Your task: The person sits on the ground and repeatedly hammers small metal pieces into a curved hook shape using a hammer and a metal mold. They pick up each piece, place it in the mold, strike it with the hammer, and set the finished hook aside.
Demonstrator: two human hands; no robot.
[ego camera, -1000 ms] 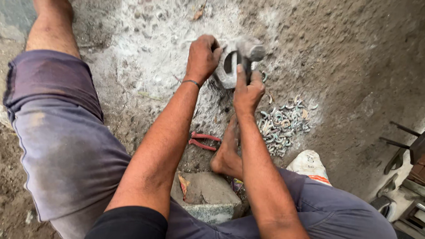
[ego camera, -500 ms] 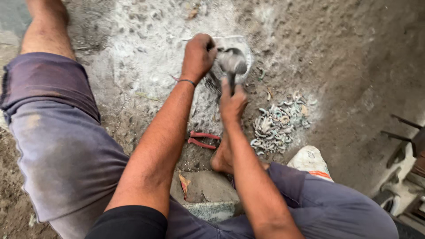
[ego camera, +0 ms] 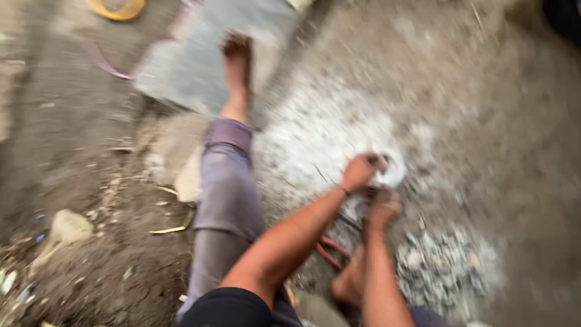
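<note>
The view is smeared by motion. My left hand (ego camera: 362, 171) is closed on a pale grey metal piece (ego camera: 393, 174) held over a whitish patch of ground (ego camera: 315, 136). Just below it, my right hand (ego camera: 382, 209) is fisted on the dark lower end of the same piece; blur hides the exact grip. A thin band circles my left wrist. My left leg in purple-grey shorts (ego camera: 227, 200) stretches away, its bare foot (ego camera: 236, 48) resting on a grey slab (ego camera: 193, 63). My other bare foot (ego camera: 351, 281) is tucked under my right forearm.
A heap of small grey metal bits (ego camera: 442, 266) lies on the dirt to the right of my hands. Red-handled pliers (ego camera: 330, 249) lie beneath my left forearm. A yellow ring (ego camera: 118, 7) sits far away at top left, and stones and scraps (ego camera: 69, 225) litter the left side.
The camera has swung left and pulled back, so my hands now sit right of centre and the slab and outstretched foot show. Both hands stay together on the metal piece.
</note>
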